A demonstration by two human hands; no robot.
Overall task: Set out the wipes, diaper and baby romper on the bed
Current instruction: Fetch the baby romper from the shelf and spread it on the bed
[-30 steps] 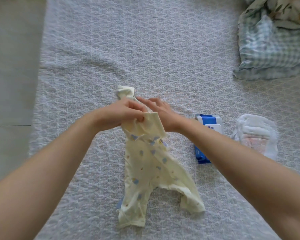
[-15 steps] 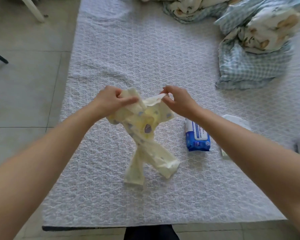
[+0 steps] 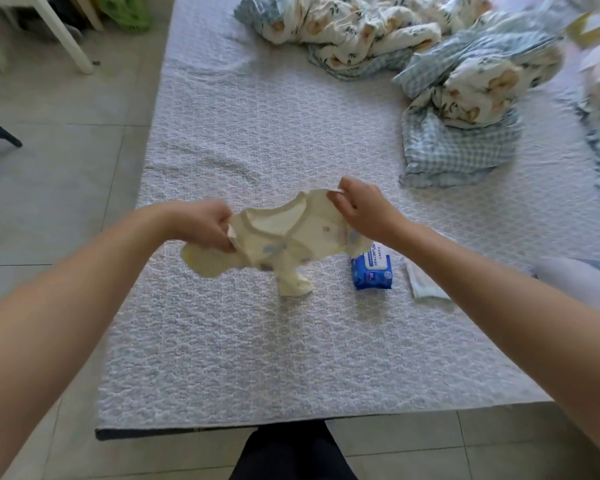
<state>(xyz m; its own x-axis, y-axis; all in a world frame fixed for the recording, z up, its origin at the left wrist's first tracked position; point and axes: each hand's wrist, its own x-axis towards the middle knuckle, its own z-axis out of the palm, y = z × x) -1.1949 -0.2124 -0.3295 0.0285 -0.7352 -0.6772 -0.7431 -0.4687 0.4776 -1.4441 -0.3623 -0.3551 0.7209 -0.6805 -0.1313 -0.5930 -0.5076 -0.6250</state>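
A pale yellow baby romper [image 3: 284, 240] with small blue prints hangs in the air above the bed [image 3: 257, 341], stretched sideways between my hands. My left hand [image 3: 205, 223] grips its left shoulder, my right hand [image 3: 364, 209] pinches its right shoulder. One sleeve and a leg dangle below. A blue pack of wipes [image 3: 373, 271] lies flat on the bed just right of the romper. Right of the pack a white diaper [image 3: 425, 284] lies on the cover, partly hidden behind my right forearm.
A crumpled quilt [image 3: 458, 98] in checks and floral print is heaped at the far right of the bed. White furniture legs [image 3: 63, 36] stand on the tiled floor at far left. The bed's near edge [image 3: 205, 429] is just in front of my legs.
My hands have lifted the romper off the bed and drawn apart, spreading its shoulders wide. The view has pulled back and tilted up, showing more of the bed.
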